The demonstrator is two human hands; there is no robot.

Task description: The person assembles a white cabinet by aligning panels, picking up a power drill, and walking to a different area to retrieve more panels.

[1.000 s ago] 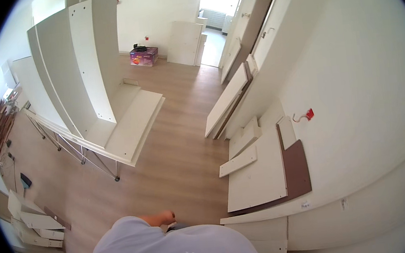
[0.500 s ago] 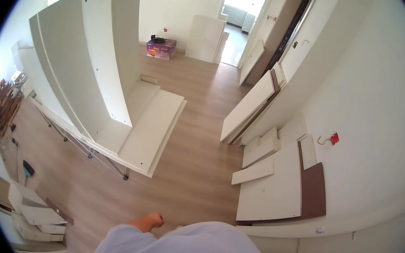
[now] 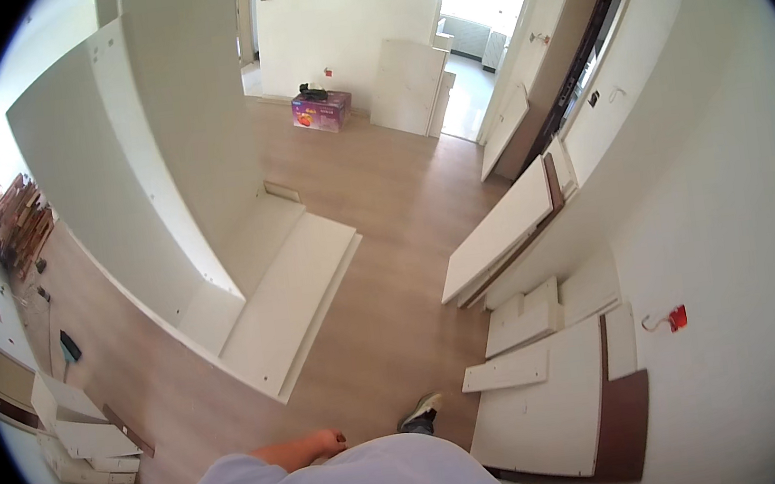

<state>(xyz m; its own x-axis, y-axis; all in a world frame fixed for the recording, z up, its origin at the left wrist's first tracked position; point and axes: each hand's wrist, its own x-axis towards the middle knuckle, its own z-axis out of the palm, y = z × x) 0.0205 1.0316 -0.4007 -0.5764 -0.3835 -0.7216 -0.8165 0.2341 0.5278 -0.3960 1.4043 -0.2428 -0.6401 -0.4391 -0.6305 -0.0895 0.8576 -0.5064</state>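
My left hand (image 3: 332,440) hangs low in front of my light shirt, its fingers curled in a loose fist with nothing visible in it. My right hand is out of view. Ahead to the left stands a tall white cabinet (image 3: 192,121) with an open front. Its low white base board (image 3: 301,276) reaches out over the floor, beyond my left hand and apart from it. My shoe (image 3: 423,412) shows on the wood floor to the right of the hand.
White and brown panels (image 3: 551,415) lean along the right wall, with another stack of boards (image 3: 501,229) farther on. A red hook (image 3: 677,318) juts from that wall. A purple box (image 3: 322,113) sits at the far wall. Wood pieces (image 3: 19,225) and a broom head (image 3: 71,346) lie left.
The cabinet looms nearer and farther left in view. One of my shoes has come into sight. My left hand has shifted slightly to the right and down, still curled.
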